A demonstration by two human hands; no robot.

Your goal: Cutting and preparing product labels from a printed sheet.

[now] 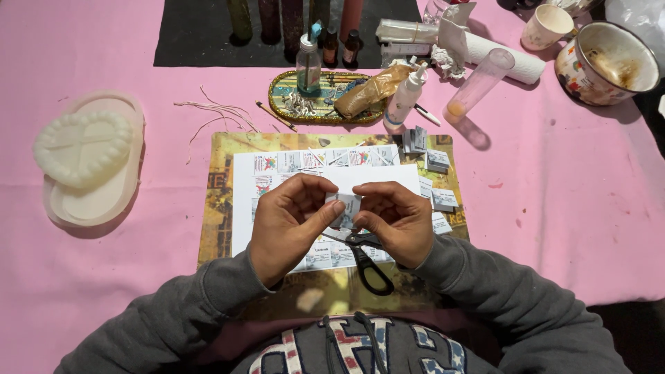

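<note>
My left hand (289,221) and my right hand (395,220) meet over the middle of the table, and both pinch one small white paper piece (346,206) between thumbs and fingertips. Under them lies a white sheet printed with rows of small labels (277,170) on a yellowish patterned mat (220,208). Black-handled scissors (367,262) lie on the sheet just below my right hand. A scatter of small cut paper pieces (436,183) sits to the right of the sheet.
On the pink cloth (568,208): a white heart-shaped mould on an oval tray (86,156) at left, thin wicks (215,111), a gold oval tray (277,93) with a spray bottle (308,62), a white squeeze bottle (404,97), a clear tube (479,82), a paper towel roll (506,59), cups (609,62).
</note>
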